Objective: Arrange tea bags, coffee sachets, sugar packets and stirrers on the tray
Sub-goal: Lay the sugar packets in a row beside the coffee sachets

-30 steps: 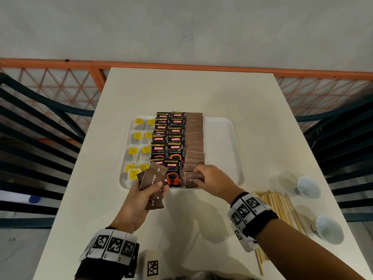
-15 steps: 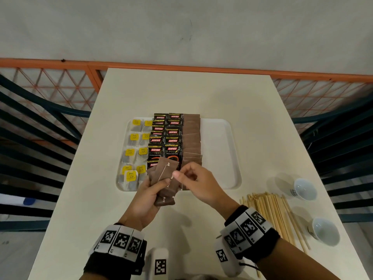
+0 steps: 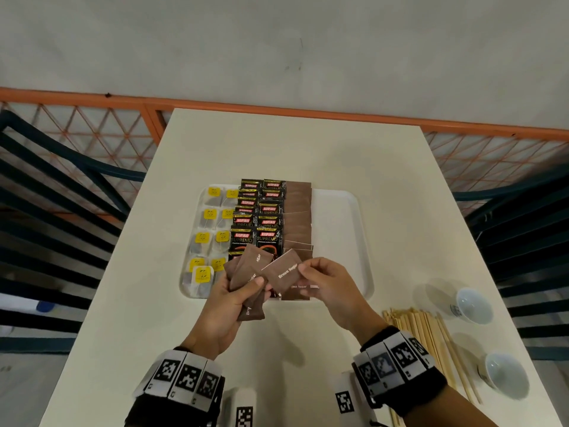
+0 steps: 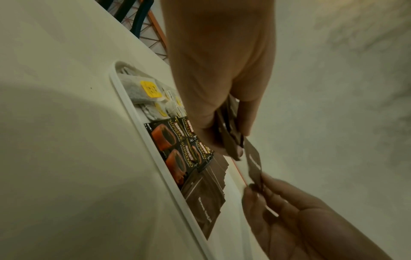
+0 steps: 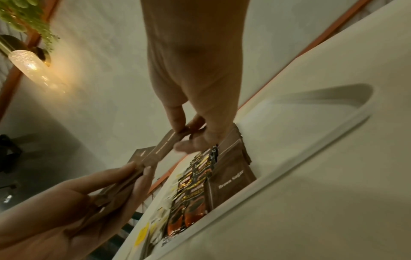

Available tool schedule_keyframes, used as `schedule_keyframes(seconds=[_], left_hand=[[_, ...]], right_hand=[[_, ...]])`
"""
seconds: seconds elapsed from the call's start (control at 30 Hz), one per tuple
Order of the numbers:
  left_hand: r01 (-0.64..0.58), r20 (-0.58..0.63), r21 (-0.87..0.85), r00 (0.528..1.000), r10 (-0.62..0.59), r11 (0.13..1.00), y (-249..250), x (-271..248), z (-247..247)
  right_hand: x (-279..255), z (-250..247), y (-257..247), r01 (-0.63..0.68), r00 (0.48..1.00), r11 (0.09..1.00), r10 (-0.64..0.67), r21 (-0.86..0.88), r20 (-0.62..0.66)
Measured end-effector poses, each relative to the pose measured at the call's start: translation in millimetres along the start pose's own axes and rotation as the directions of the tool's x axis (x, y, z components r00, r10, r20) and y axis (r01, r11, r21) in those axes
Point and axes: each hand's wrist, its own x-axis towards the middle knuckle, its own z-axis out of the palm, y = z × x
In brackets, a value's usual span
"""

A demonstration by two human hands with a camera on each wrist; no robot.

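A white tray holds yellow-tagged tea bags on its left, black coffee sachets in the middle, and a column of brown sugar packets beside them. Just above the tray's near edge, my left hand grips a fanned bunch of brown sugar packets. My right hand pinches one brown sugar packet by its right end, still touching the bunch. The wrist views show the same pinch: right hand, left hand.
Wooden stirrers lie in a pile on the table to the right of my right wrist. Two white cups stand at the right edge. The tray's right third is bare. Dark chairs flank the table.
My right hand left the packet column on the tray, came over to the bunch in my left hand and now pinches one packet, drawing it rightward. The left hand lifted slightly.
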Motion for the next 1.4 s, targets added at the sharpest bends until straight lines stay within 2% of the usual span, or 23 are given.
schedule_keyframes(seconds=[0.2,0.27,0.4,0.6,0.7,0.77,0.83,0.93,1.03,1.1,1.2,1.4], left_hand=[[-0.024,-0.038,0.005,0.999,0.024,1.000,2.9,0.1,-17.3],[-0.034,-0.047,0.004,0.998,0.034,0.999,3.8,-0.4,-19.5],[-0.037,-0.036,0.015,0.999,0.037,0.999,5.6,-0.6,-20.2],[-0.010,-0.030,0.001,0.999,0.010,1.000,6.7,2.3,-17.8],[0.025,-0.019,-0.062,0.999,-0.026,0.998,7.6,3.8,-13.5],[0.041,0.013,-0.082,0.999,-0.040,0.996,9.5,3.2,-8.2],[0.046,0.046,-0.076,0.998,-0.043,0.996,10.4,2.0,-2.0],[0.025,0.030,-0.040,0.999,-0.024,0.999,8.4,2.0,4.8],[-0.008,0.025,0.028,1.000,0.007,1.000,6.6,3.6,9.5],[-0.023,0.023,0.073,1.000,0.021,0.997,6.5,4.4,12.2],[-0.027,-0.014,0.089,1.000,0.028,0.996,6.4,7.1,13.5],[-0.039,-0.084,0.000,0.996,0.039,0.999,8.3,15.4,5.9]], right_hand=[[20.8,-16.8,8.9,-0.089,0.977,0.991,0.107,0.101,-0.185],[28.2,-14.5,12.9,-0.098,0.963,0.995,0.099,0.018,-0.252],[37.4,-9.4,21.3,-0.058,0.937,0.979,-0.013,-0.193,-0.350],[35.3,-6.6,31.2,-0.055,0.931,0.916,-0.097,-0.397,-0.352],[33.7,-7.3,30.2,-0.032,0.921,0.891,-0.150,-0.453,-0.359],[30.3,-6.5,26.9,0.040,0.905,0.858,-0.248,-0.511,-0.345],[23.3,-0.9,20.0,0.137,0.905,0.831,-0.326,-0.539,-0.273],[8.9,14.4,6.6,0.221,0.959,0.855,-0.277,-0.470,-0.054],[2.0,25.4,-3.3,0.250,0.968,0.920,-0.238,-0.303,0.077],[2.7,27.3,-8.2,0.264,0.964,0.929,-0.245,-0.260,0.103],[4.6,25.5,-12.9,0.248,0.968,0.913,-0.215,-0.324,0.133],[9.6,10.7,-11.5,0.180,0.984,0.919,-0.166,-0.352,0.068]])
